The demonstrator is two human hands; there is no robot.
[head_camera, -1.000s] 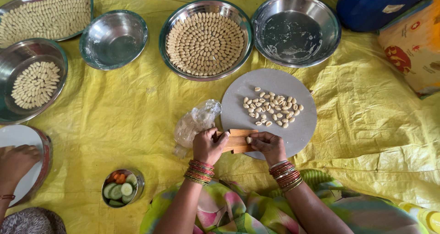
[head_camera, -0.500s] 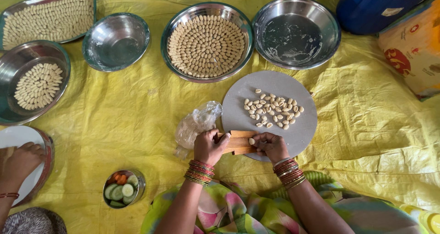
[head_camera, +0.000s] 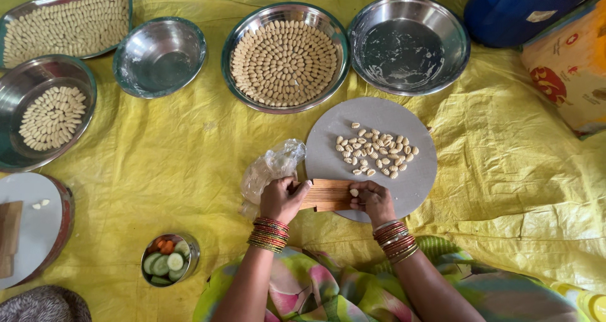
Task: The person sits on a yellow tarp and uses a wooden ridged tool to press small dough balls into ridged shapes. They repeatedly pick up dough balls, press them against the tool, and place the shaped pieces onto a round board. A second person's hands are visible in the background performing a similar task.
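The left hand (head_camera: 282,198) grips the ridged wooden board (head_camera: 326,194) at the round grey board's (head_camera: 404,183) six o'clock; the right hand (head_camera: 374,200) apparently presses a dough piece (head_camera: 354,193) onto it. Uneven pressure could flatten or drop the piece.

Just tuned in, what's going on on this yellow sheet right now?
A seated person is shaping small dough pieces. The left hand steadies a small ridged wooden board at the edge of a round grey board, while the right hand presses a dough piece on it. Finished shells lie in a loose pile on the grey board; a steel bowl beyond holds neat rings of them.
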